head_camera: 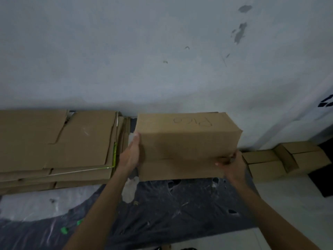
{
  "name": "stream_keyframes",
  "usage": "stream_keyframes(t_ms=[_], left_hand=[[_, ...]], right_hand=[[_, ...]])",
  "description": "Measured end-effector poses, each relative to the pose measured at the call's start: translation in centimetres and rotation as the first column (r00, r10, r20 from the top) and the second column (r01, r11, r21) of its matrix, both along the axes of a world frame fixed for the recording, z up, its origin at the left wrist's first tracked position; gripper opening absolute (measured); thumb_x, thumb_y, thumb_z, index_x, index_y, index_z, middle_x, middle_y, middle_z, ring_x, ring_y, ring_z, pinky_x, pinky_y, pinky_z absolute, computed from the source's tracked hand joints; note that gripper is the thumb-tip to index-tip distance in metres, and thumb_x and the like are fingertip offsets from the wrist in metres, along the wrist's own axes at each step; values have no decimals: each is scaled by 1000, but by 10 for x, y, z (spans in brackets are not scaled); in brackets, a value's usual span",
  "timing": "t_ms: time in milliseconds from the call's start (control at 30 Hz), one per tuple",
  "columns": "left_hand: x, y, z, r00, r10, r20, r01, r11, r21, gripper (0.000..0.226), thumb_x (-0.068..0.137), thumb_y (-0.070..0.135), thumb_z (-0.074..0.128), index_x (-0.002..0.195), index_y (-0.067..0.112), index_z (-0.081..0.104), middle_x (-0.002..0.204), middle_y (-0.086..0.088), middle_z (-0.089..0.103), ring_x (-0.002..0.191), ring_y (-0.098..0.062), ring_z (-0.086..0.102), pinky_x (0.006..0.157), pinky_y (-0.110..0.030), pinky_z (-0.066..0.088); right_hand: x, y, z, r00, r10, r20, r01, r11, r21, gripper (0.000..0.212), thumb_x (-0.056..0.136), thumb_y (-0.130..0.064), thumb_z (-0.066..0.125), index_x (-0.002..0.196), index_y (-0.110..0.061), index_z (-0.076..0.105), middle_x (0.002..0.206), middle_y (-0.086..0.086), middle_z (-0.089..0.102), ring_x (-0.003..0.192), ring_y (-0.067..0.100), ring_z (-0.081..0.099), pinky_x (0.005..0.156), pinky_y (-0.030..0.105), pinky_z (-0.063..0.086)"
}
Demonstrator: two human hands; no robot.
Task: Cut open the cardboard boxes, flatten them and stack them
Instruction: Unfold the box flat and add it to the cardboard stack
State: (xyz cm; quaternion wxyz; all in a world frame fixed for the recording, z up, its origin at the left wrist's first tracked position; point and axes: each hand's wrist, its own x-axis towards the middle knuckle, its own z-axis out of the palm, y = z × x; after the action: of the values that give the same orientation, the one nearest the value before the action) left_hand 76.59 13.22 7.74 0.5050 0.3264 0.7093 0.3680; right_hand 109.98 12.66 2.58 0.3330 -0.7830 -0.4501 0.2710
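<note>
Left hand point(130, 156) flat against cardboard box point(187, 141); right hand point(232, 165) grips corner

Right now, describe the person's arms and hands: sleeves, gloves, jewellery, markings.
The left forearm and right forearm are bare up to the frame's edge; no sleeve shows. The left hand and right hand wear no gloves. No watch, bracelet or ring is visible; the dim picture shows no markings.

Far side closed by the wall point(162, 51) behind the box point(187, 141). Left blocked by the flat stack point(54, 145), just beside it; right by small boxes point(281, 159). Near side over the sheet point(162, 204) is open.
</note>
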Motion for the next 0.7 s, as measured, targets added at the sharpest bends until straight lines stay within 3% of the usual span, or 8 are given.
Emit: stream_keyframes(t_ms=[67,200,300,367,433,533,633,700], left_hand=[[-5,-12,2,995,-22,92,29,997,-67,136,47,105,25,147,15,37,149,-17,39,132,-35,41,110,-54,33],[9,-57,4,996,-5,89,11,998,-60,73,87,72,41,140,21,44,129,-10,52,110,-29,53,94,-47,49],[21,-85,2,979,51,198,-67,995,76,39,96,49,46,126,24,50,108,1,58,93,-16,56,85,-36,50],[23,-100,-1,960,68,272,-110,984,141,31,97,41,49,121,22,50,101,7,59,91,-9,58,87,-33,50],[21,-113,-7,958,64,280,-125,971,205,26,97,37,51,117,20,52,104,6,60,94,-8,59,94,-37,49],[12,-130,-25,985,18,170,-74,943,326,33,83,51,61,105,27,61,112,4,59,99,-7,59,95,-33,48],[5,-146,-51,992,-101,-69,120,914,387,48,75,56,59,116,31,59,119,7,59,104,7,57,86,-12,45],[4,-152,-74,984,-125,-127,163,918,361,47,82,38,65,126,24,56,122,6,61,109,0,57,88,-17,46]], right_hand=[[8,-19,-14,1000,1,-17,-2,999,-46,58,75,-5,79,124,-2,48,99,12,61,88,30,57,73,47,49],[33,-56,-26,964,15,-266,-62,983,-171,8,86,1,63,93,-1,61,77,15,63,73,28,55,68,46,47],[44,-69,-19,874,58,-482,-147,978,-148,26,87,12,58,109,0,62,98,16,68,95,32,64,79,37,56],[45,-72,-11,861,75,-504,-177,971,-158,23,89,6,60,110,-1,64,102,17,69,99,32,63,88,45,53],[49,-71,-5,741,45,-670,-174,977,-126,26,88,0,61,113,-1,62,112,22,67,108,34,62,98,48,48],[55,-71,-6,432,-63,-900,-36,996,-86,87,47,-44,84,122,-5,60,118,23,65,111,36,62,100,46,47],[43,-72,-5,290,-69,-955,36,997,-61,57,61,-59,66,104,-24,76,111,12,71,99,30,69,89,45,52],[37,-74,-8,268,-115,-957,77,992,-97,40,69,-51,65,97,-26,78,106,10,72,95,31,69,80,44,58]])
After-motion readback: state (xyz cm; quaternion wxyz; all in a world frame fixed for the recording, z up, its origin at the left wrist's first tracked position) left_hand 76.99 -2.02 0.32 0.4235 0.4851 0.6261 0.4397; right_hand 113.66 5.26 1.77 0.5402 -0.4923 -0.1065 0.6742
